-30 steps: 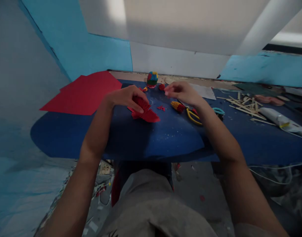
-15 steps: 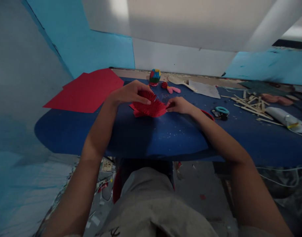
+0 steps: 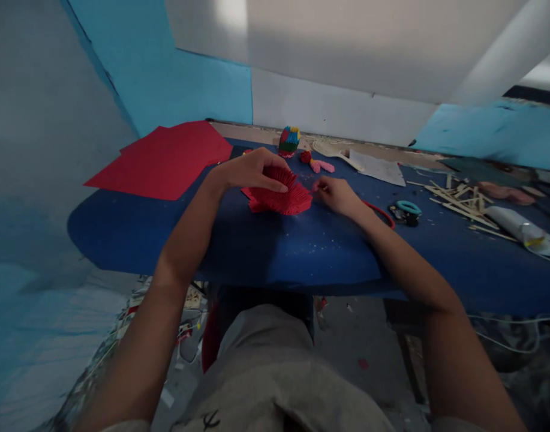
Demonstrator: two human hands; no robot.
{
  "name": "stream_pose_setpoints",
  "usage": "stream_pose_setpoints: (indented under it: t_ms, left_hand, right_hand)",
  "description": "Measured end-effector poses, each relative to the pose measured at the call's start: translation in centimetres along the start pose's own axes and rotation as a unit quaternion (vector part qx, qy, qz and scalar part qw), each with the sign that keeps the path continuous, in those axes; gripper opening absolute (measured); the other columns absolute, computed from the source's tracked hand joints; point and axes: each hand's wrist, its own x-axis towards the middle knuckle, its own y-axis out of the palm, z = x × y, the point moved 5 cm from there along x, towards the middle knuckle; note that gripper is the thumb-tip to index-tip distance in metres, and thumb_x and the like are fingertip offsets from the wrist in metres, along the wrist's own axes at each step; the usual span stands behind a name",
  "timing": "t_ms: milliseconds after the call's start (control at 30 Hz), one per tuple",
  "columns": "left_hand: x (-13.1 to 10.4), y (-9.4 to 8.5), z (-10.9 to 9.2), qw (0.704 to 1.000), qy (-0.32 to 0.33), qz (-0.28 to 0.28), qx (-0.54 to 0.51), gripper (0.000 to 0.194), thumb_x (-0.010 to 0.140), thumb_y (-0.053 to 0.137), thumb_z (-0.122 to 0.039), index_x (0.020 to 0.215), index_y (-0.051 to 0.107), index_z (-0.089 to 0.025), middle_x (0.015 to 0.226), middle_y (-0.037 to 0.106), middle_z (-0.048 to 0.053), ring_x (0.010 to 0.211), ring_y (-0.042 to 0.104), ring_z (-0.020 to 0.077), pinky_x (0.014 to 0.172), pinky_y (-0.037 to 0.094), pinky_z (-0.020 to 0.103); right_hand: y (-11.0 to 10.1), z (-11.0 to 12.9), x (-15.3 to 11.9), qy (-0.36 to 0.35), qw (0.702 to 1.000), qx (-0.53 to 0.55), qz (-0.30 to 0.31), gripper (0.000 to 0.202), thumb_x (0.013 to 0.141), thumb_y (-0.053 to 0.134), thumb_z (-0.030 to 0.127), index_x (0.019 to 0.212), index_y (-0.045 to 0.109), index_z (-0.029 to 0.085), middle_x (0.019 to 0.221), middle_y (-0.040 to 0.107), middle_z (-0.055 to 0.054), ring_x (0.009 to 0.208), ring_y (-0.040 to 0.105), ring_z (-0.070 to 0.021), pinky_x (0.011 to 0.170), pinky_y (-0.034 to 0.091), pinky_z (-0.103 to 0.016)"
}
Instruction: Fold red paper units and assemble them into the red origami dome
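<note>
My left hand (image 3: 259, 171) curves over a red folded-paper piece (image 3: 283, 201), its thumb and fingers gripping the ridged upper part. The piece is built from many small pointed paper folds and rests on or just above the blue table (image 3: 310, 258). My right hand (image 3: 336, 193) is pinched just right of it, a little apart, with a small reddish bit at the fingertips that is too small to make out well. Beyond the hands are a multicoloured folded-paper ball (image 3: 289, 141) and a small red and pink folded-paper piece (image 3: 317, 163).
Red paper sheets (image 3: 162, 165) lie at the left. Scissors with a teal handle (image 3: 407, 209) and a red loop (image 3: 382, 213) are beside my right forearm. Farther right lie wooden sticks (image 3: 463, 201) and a white roll-shaped thing (image 3: 513, 225). A pale spoon-like tool (image 3: 333, 153) lies at the back.
My right hand has drawn back slightly to the right, off the edge of the red folded-paper piece. My left hand keeps its grip. The view has shifted a little.
</note>
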Motion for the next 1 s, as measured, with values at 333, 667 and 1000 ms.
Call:
stream_pose_setpoints:
  t_ms: [333,667,1000]
  left_hand:
    - [0.5,0.5,0.3,1.000,0.014,-0.018,0.017,0.048,0.077,0.066,-0.053,0.100,0.071,-0.011,0.092,0.072,0.007,0.083,0.059,0.0167,0.074,0.043,0.027]
    - [0.4,0.6,-0.7,1.000,0.005,-0.008,0.001,0.036,0.077,0.067,-0.043,0.091,0.071,-0.010,0.083,0.070,0.004,0.080,0.059,0.0175,0.073,0.043,0.027]
    - [0.3,0.7,-0.8,1.000,-0.012,-0.001,-0.027,0.034,0.076,0.069,-0.039,0.088,0.068,-0.008,0.078,0.067,0.004,0.082,0.059,0.0185,0.075,0.043,0.027]
  right_hand:
    - [-2.7,3.2,-2.1,0.095,0.838,0.537,-0.013,0.027,0.064,0.085,0.033,0.080,0.066,0.022,0.071,0.068,0.003,0.062,0.066,-0.0060,0.051,0.048,-0.013]
    - [-1.6,4.5,-0.6,0.011,0.893,0.448,-0.034,0.024,0.061,0.086,0.040,0.072,0.072,0.023,0.063,0.066,0.005,0.050,0.057,-0.0035,0.044,0.042,-0.014]
    - [-1.1,5.0,0.0,-0.032,0.870,0.492,0.007,0.026,0.057,0.089,0.034,0.076,0.073,0.025,0.073,0.070,0.006,0.062,0.062,-0.0038,0.057,0.048,-0.014]
